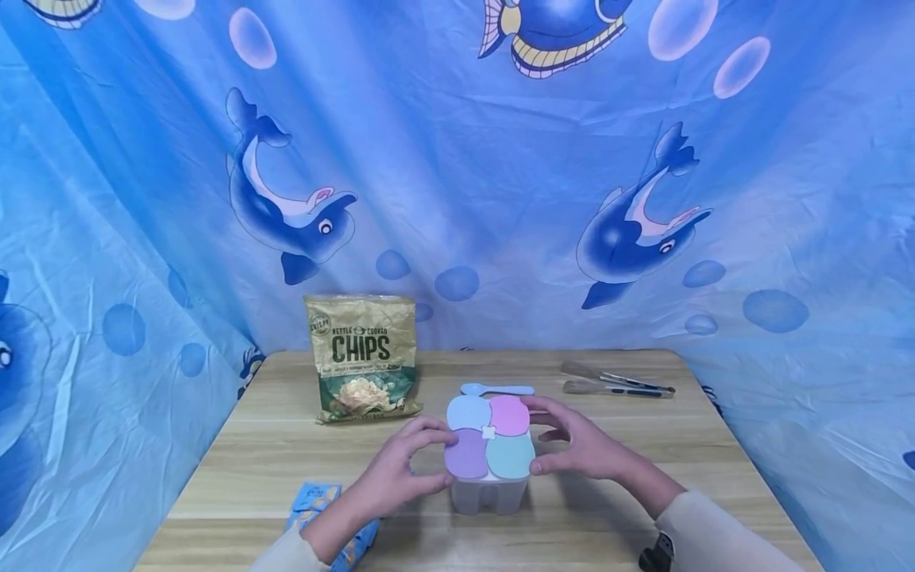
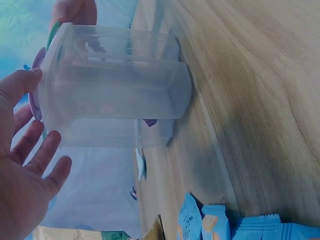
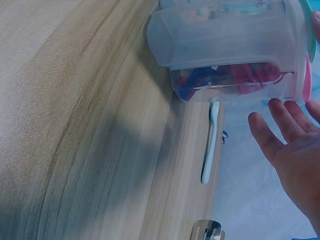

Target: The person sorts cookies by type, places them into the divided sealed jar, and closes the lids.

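Observation:
A clear plastic container (image 1: 489, 497) stands on the table. Four rounded lid flaps cover it: light blue (image 1: 469, 413), pink (image 1: 510, 415), purple (image 1: 466, 454) and teal (image 1: 511, 456). My left hand (image 1: 396, 461), fingers spread, is at the purple side; its thumb (image 2: 22, 82) meets the rim. On the other side, my right hand (image 1: 575, 445) has its thumb by the teal flap and loosely extended fingers (image 3: 285, 120) near the pink one. Red and blue wrapped pieces (image 3: 240, 77) show through the wall beneath the pink flap.
Behind to the left stands a chips bag (image 1: 364, 361). A light blue spoon (image 1: 496, 390) lies behind the container, with metal tongs (image 1: 618, 381) at back right. Blue snack packets (image 1: 314, 502) lie beneath my left forearm. A blue printed curtain (image 1: 457, 199) hangs around the table (image 1: 243, 461).

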